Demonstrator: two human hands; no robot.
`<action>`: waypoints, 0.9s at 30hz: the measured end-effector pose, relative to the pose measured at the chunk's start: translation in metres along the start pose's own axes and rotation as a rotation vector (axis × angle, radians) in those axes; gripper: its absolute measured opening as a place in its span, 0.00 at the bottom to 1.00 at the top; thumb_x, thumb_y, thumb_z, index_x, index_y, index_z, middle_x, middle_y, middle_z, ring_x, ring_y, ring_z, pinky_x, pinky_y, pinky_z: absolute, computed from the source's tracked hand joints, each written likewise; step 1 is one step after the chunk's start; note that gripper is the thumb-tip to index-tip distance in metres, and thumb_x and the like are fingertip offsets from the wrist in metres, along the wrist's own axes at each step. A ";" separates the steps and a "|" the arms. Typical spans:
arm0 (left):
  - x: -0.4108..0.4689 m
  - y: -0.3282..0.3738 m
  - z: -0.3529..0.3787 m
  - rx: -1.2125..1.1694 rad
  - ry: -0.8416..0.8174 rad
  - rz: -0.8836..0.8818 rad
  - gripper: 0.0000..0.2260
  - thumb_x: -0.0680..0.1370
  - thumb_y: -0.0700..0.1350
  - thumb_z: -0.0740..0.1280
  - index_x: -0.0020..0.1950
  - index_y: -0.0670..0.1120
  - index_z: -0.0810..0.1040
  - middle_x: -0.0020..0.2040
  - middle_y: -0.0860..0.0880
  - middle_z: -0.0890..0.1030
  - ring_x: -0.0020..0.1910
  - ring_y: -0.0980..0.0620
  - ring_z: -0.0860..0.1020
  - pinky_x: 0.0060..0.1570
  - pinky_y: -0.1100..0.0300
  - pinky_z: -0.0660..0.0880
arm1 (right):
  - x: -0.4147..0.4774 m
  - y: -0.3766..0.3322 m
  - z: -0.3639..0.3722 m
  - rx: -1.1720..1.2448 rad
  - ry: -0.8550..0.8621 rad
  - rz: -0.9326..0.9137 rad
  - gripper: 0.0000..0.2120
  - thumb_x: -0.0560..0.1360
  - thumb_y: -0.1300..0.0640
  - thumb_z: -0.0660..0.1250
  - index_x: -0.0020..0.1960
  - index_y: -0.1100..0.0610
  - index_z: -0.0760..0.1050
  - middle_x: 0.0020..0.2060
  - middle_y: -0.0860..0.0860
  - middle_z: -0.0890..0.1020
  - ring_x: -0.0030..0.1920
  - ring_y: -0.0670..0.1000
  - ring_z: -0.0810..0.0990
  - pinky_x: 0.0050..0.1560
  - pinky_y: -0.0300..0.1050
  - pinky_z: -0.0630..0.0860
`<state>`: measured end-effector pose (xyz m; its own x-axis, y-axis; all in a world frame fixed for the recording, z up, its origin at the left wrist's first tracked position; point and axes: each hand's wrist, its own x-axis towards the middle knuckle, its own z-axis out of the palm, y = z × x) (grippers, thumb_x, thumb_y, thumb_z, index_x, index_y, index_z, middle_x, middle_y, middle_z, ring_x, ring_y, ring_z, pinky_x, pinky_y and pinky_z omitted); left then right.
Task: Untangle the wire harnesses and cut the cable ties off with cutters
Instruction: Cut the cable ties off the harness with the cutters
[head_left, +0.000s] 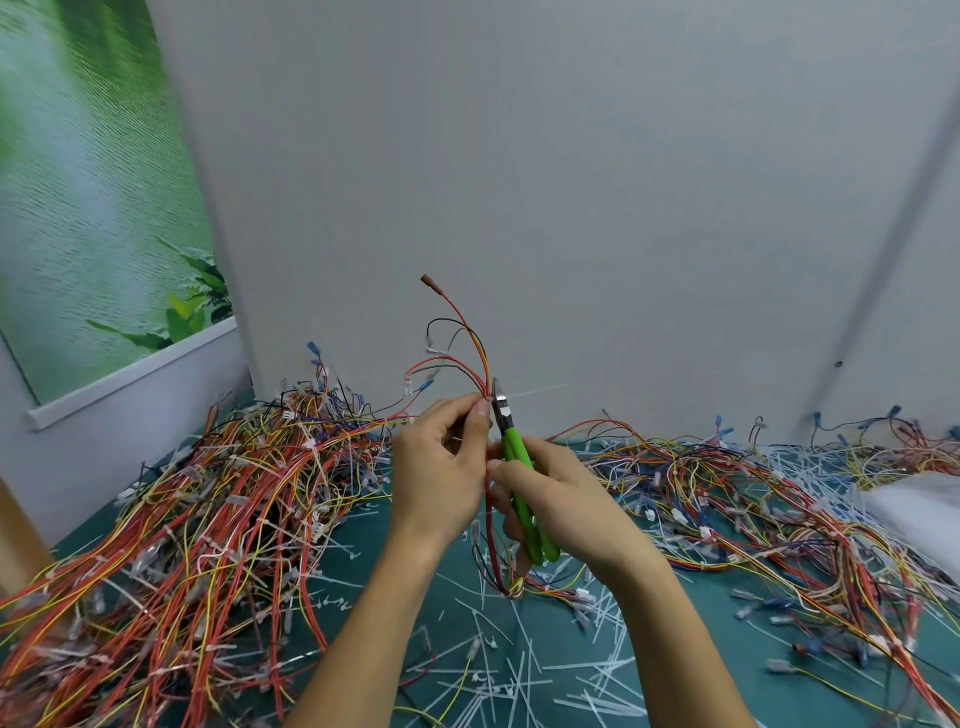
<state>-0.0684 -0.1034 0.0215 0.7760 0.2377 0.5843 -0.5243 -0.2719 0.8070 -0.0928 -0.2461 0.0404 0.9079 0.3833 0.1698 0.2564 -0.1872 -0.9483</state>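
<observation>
Judged partway: pinching a wire harness (480, 358) between fingers of the left hand (441, 467), gripping cutters (511, 441) in the right hand (561, 499) with blades at a cable tie (537, 391) just above the fingertips, cut ties (519, 660) strewn below on the desk (691, 644), tangled heaps (208, 493) alongside left to do.

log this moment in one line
left hand pinches wire harness | right hand grips cutters | tip at cable tie

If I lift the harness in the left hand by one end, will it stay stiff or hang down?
Probably half-stiff: above the left hand the harness wires stand up in curves, yet below it they hang limp. Likely light too, since a thumb-and-finger pinch seems to hold it.
</observation>
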 end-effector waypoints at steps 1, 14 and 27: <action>0.000 0.000 0.000 -0.003 -0.002 0.003 0.08 0.83 0.46 0.67 0.55 0.47 0.85 0.42 0.51 0.85 0.40 0.54 0.84 0.41 0.55 0.83 | 0.000 0.000 0.000 0.001 -0.001 0.002 0.08 0.81 0.57 0.63 0.54 0.60 0.76 0.34 0.52 0.76 0.32 0.53 0.76 0.34 0.49 0.76; -0.001 -0.001 0.003 -0.051 -0.024 -0.011 0.07 0.83 0.46 0.67 0.50 0.53 0.85 0.38 0.56 0.85 0.37 0.58 0.84 0.35 0.66 0.78 | 0.003 0.002 0.000 0.067 -0.027 0.040 0.09 0.81 0.58 0.63 0.56 0.64 0.74 0.34 0.53 0.73 0.32 0.54 0.73 0.30 0.45 0.73; 0.000 -0.001 0.002 -0.028 -0.052 0.011 0.10 0.83 0.46 0.65 0.46 0.51 0.84 0.34 0.53 0.82 0.33 0.59 0.79 0.34 0.54 0.80 | 0.002 0.004 0.001 0.033 -0.006 0.037 0.11 0.76 0.53 0.63 0.52 0.60 0.75 0.30 0.45 0.74 0.28 0.49 0.72 0.30 0.44 0.72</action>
<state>-0.0678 -0.1046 0.0206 0.7868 0.1857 0.5886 -0.5420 -0.2483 0.8029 -0.0900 -0.2449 0.0370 0.9146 0.3820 0.1325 0.2111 -0.1716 -0.9623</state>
